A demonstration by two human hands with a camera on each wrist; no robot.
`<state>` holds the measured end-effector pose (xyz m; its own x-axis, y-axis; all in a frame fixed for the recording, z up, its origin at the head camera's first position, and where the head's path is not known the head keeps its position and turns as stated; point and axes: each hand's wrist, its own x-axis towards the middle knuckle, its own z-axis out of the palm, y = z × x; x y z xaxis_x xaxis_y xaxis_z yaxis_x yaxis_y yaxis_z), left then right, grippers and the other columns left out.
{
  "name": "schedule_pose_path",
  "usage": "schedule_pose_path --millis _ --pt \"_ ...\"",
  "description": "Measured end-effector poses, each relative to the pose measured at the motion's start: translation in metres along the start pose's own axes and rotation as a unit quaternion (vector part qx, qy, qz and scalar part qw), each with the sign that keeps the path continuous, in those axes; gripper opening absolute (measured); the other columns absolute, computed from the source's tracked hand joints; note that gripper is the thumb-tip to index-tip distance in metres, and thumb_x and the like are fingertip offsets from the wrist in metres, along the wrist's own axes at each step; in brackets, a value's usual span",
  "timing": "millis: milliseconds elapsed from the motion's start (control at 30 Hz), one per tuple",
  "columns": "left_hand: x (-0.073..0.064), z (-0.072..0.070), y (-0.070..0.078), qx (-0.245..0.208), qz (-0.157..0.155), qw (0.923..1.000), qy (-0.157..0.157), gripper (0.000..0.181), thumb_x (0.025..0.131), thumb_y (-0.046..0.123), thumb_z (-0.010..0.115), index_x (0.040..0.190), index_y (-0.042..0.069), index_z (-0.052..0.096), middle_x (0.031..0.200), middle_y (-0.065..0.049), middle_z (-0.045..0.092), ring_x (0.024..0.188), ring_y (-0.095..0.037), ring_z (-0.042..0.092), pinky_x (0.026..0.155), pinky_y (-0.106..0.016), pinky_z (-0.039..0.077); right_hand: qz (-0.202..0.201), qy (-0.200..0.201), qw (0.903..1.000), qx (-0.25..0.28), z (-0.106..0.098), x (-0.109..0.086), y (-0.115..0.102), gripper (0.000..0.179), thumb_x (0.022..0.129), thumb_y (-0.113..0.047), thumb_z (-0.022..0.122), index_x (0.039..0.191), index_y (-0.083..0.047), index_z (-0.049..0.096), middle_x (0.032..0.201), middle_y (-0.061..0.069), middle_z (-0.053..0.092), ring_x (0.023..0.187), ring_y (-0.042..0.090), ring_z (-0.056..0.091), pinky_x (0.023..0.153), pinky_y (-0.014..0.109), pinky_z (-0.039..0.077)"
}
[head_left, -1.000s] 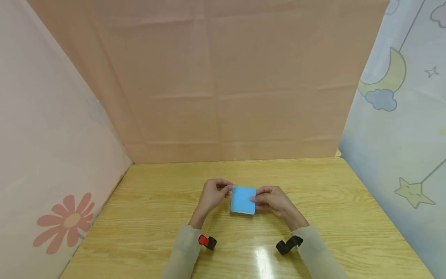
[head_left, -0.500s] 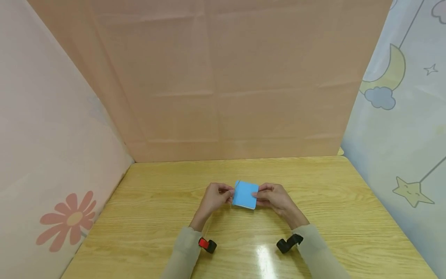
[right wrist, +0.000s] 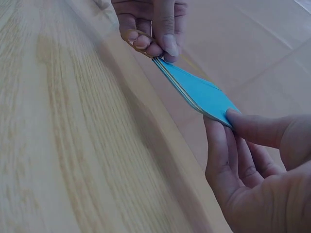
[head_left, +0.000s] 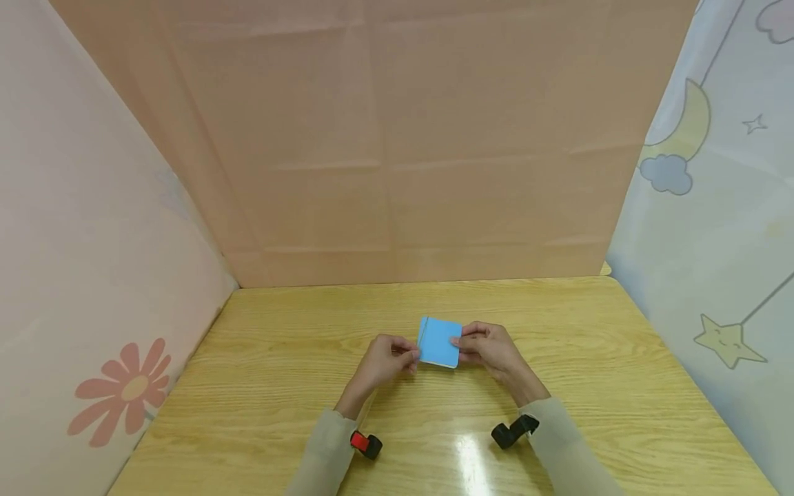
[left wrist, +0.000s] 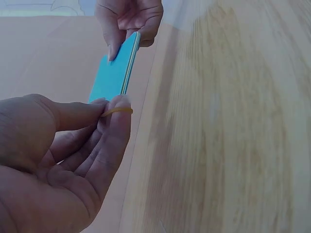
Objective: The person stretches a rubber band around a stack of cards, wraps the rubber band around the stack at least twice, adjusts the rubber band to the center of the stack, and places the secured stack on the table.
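A small square stack of blue cards (head_left: 440,342), several layers thick with pale edges, is held tilted above the table. My right hand (head_left: 493,350) grips its right side, thumb on the upper face and fingers beneath. At the opposite side, my left hand (head_left: 383,359) pinches a thin tan rubber band (left wrist: 118,110) between thumb and fingers. In the right wrist view the rubber band (right wrist: 192,64) runs across the blue face close to the left fingers. How it passes behind the stack is hidden.
The wooden table (head_left: 279,386) lies under both hands. A brown cloth backdrop (head_left: 397,138) rises behind it. Patterned cloth walls stand at the left (head_left: 93,241) and right (head_left: 732,241). Black wrist cameras sit at both sleeves.
The stack has shifted slightly up and right and turned a little. A band line now shows across its left part, unseen one second ago. My left hand has moved slightly down along the left edge.
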<state>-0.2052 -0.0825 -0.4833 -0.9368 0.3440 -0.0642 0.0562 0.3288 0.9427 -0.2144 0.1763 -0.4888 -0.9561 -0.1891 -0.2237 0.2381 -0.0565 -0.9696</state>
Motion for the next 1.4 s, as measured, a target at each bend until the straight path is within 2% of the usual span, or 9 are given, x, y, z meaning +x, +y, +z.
schedule_pose_path --millis 200,333,600,767,967,1133,1400 --pt "-0.003 -0.001 -0.002 0.039 0.016 0.9991 0.007 0.017 0.102 0.019 0.072 0.103 0.005 0.080 0.095 -0.014 0.079 0.085 -0.023 0.073 0.071 -0.029 0.061 -0.002 -0.002 1.0000 0.009 -0.001 0.000 0.000 0.015 0.096 -0.004 0.075 0.106 -0.001 0.064 0.084 -0.001 0.074 0.075 0.013 0.075 0.073 0.029 0.066" --pt "-0.004 -0.001 -0.003 0.053 0.014 0.9984 0.008 0.016 0.102 0.023 0.072 0.103 0.009 0.081 0.098 -0.011 0.079 0.088 -0.025 0.073 0.071 -0.027 0.058 -0.001 0.004 0.9999 0.010 -0.002 -0.001 -0.002 0.016 0.096 -0.005 0.076 0.106 -0.002 0.064 0.085 -0.001 0.073 0.074 0.013 0.074 0.072 0.028 0.065" --pt "-0.005 0.002 -0.002 0.015 0.008 0.9998 -0.014 0.021 0.103 0.021 0.070 0.107 0.002 0.079 0.097 -0.017 0.080 0.086 -0.028 0.077 0.079 -0.034 0.064 -0.005 0.014 0.9996 0.026 -0.002 -0.002 -0.006 0.015 0.097 -0.004 0.075 0.107 0.000 0.065 0.084 -0.001 0.073 0.074 0.014 0.073 0.071 0.028 0.065" --pt "-0.005 0.005 -0.002 0.007 -0.007 0.9993 -0.036 0.024 0.104 0.023 0.069 0.108 0.002 0.080 0.097 -0.012 0.081 0.086 -0.023 0.078 0.085 -0.030 0.062 -0.006 0.025 0.9989 0.038 -0.003 -0.001 -0.007 0.015 0.097 -0.005 0.075 0.107 -0.001 0.065 0.084 -0.001 0.072 0.074 0.013 0.072 0.072 0.028 0.065" --pt "-0.008 0.008 -0.005 -0.031 -0.020 0.9981 -0.049 0.030 0.111 0.016 0.055 0.115 -0.005 0.075 0.101 -0.014 0.080 0.091 -0.022 0.079 0.091 -0.033 0.064 -0.002 0.035 0.9984 0.044 -0.005 -0.003 -0.007 0.014 0.097 -0.007 0.075 0.106 -0.004 0.065 0.083 -0.001 0.071 0.072 0.014 0.071 0.072 0.029 0.065" --pt "-0.011 0.007 -0.007 -0.024 -0.031 0.9982 -0.044 0.026 0.110 0.011 0.053 0.114 -0.005 0.073 0.093 -0.014 0.080 0.083 -0.023 0.079 0.087 -0.032 0.064 -0.006 0.042 0.9981 0.044 -0.007 -0.004 -0.007 0.015 0.098 -0.008 0.075 0.108 -0.003 0.065 0.084 -0.001 0.072 0.072 0.014 0.071 0.073 0.030 0.065" --pt "-0.012 0.007 -0.005 -0.023 -0.034 0.9947 -0.094 0.018 0.104 0.005 0.061 0.108 -0.003 0.076 0.085 -0.014 0.079 0.074 -0.020 0.078 0.076 -0.032 0.065 -0.009 0.045 0.9980 0.042 -0.007 -0.004 -0.011 0.018 0.097 -0.008 0.076 0.108 -0.001 0.064 0.083 -0.001 0.072 0.072 0.013 0.071 0.075 0.031 0.065"
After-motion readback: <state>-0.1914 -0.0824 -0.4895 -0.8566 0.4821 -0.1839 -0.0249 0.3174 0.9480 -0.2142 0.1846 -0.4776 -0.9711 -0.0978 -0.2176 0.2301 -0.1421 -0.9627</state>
